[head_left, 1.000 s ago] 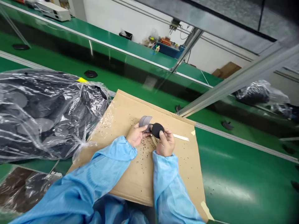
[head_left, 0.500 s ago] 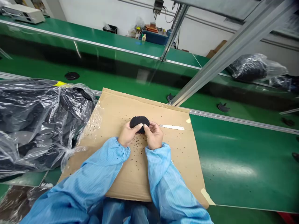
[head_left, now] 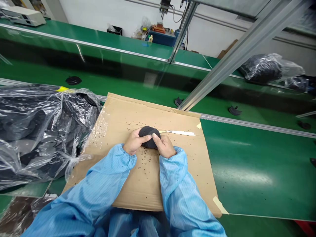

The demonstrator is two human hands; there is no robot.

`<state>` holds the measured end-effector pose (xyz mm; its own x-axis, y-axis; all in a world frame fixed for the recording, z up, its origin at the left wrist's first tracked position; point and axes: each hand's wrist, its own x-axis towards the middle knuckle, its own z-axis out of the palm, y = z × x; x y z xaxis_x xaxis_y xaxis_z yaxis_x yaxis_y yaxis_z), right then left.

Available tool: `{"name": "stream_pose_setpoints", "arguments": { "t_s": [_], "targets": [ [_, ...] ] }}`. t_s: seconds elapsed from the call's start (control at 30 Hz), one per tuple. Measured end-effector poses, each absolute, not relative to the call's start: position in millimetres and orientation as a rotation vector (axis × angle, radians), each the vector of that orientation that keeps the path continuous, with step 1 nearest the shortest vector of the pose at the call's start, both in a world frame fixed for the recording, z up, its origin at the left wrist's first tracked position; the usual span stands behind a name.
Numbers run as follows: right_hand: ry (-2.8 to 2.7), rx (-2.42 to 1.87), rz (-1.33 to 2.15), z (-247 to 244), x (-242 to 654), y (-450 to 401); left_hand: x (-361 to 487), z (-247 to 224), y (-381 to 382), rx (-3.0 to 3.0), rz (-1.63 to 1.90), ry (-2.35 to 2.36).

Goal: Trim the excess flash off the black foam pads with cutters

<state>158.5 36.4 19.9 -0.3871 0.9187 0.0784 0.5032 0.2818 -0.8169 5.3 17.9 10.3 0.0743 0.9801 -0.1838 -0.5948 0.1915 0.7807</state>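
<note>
a black part (head_left: 149, 137) is gripped over the middle of the cardboard (head_left: 138, 192): its left side is held in the left hand (head_left: 134, 141), its right side in the right hand (head_left: 166, 144), with both thumbs pressed on top. whether the cardboard is touched by it cannot be told. just beyond, a white-handled tool (head_left: 182, 133) is laid, left end beside the part. crumbs (head_left: 148, 160) are strewn about; the cardboard's left edge is overlapped by a clear bag (head_left: 44, 131) filled with dark pieces. the green bench (head_left: 247, 168) is crossed behind by a slanted metal post (head_left: 222, 65). the far bench (head_left: 98, 38) is backed by a white wall (head_left: 91, 13).
</note>
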Motion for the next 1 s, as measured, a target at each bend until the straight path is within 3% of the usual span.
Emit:
{"name": "stream_pose_setpoints", "arguments": {
  "t_s": [0.3,0.77,1.0],
  "targets": [
    [-1.892,-1.197,1.114,8.3,158.6,39.3,4.6,6.8,18.3,0.663,1.303,0.801],
    [-1.855,-1.180,0.986,5.3,153.2,36.9,4.6,7.7,20.0,0.558,1.327,0.769],
    [-1.675,-0.913,1.058,6.9,146.7,31.1,1.3,7.6,23.0,0.387,1.249,0.729]
  ]
}}
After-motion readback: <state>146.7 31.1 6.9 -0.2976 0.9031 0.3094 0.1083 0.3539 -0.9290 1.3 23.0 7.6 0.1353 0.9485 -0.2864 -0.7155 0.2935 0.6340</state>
